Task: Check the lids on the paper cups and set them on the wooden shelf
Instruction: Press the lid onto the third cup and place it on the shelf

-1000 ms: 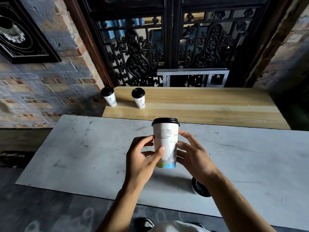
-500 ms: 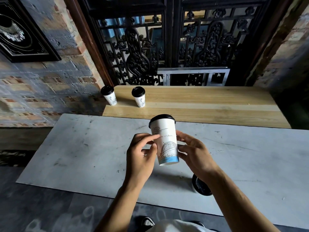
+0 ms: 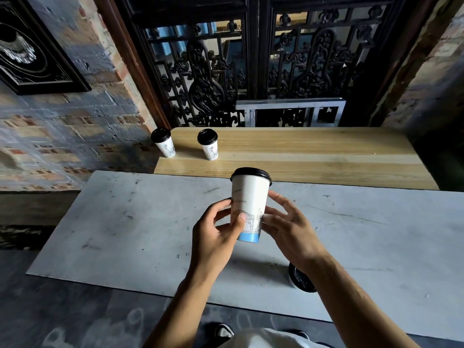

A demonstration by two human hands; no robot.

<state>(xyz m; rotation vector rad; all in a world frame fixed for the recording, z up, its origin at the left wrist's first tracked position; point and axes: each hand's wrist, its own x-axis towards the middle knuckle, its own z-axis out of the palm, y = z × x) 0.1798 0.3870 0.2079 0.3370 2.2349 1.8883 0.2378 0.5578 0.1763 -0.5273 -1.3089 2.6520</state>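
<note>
Since a second ago we had turned the paper cup [image 3: 248,209] between our hands, bringing a bridge drawing round to face us. We held it upright above the grey table [image 3: 125,222], left hand [image 3: 216,234] and right hand [image 3: 288,229] both pinching its lower wall, black lid [image 3: 251,174] seated. Straight ahead lay the wooden shelf [image 3: 313,156], bare on the right, two lidded cups [image 3: 164,144] at its far left; another cup [image 3: 300,278] stood under our right wrist.

Lidded paper cup held in both hands above a grey table

The left hand [image 3: 216,237] and right hand [image 3: 288,229] grip the paper cup [image 3: 248,207], its black lid [image 3: 251,174] seated, above the grey table [image 3: 125,222]. At 12 o'clock lies the wooden shelf [image 3: 313,156]; two lidded cups [image 3: 163,143] [image 3: 208,144] stand at 11 o'clock on it. Another cup [image 3: 300,278] sits at 5 o'clock, partly hidden by the right forearm.
</note>
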